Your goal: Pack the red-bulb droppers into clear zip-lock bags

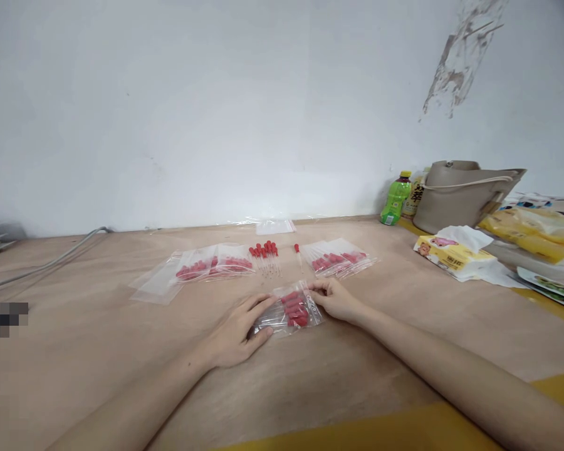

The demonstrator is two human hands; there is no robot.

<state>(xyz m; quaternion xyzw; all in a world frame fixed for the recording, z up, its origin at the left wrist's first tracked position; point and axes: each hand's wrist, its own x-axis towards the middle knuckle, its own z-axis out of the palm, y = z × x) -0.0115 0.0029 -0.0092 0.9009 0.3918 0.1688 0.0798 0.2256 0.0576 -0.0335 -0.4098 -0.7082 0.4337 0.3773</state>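
Both hands pressed a filled zip bag (291,311) flat on the table (357,376).
Left hand (237,335) lay spread on its near end, right hand (333,299) pinched the seal side; loose droppers (266,254) lay beyond the bag. An incomplete seal might have spilled its contents.

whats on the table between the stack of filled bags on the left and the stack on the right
In the head view, a loose bunch of red-capped droppers and one single dropper lie between the left stack and right stack.

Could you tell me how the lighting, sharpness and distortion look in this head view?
Head view: soft, even light, faint shadows under the left hand and right hand; slight glare on the clear plastic bag of red-capped droppers; wide-angle stretch at the edges; a pixelated patch at left.
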